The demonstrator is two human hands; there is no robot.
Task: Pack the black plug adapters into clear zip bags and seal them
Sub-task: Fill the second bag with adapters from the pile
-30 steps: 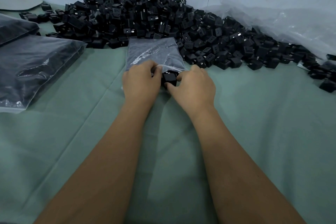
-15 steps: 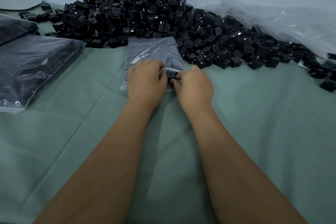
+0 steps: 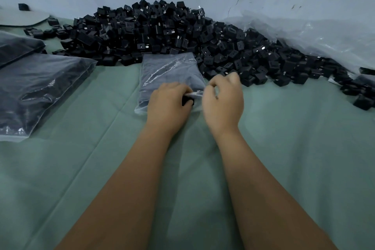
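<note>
At the heap's near edge on the green cloth-covered table [image 3: 284, 148], the left hand [image 3: 168, 105] pinches the clear zip bag [image 3: 172, 71] holding a black plug adapter [image 3: 187, 101], the right hand [image 3: 223, 103] loosely curled, empty, bare cloth nearer.

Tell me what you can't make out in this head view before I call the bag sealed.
- Zip bag mouth: the left hand covers it, so sealed or open is unclear.
- Adapter: mostly hidden under the left hand; in or out of the bag is unclear.
- Right hand: motion-blurred; its grip on the bag edge is unclear.
- Large dark bags: cut off by the left edge, contents unreadable.
</note>
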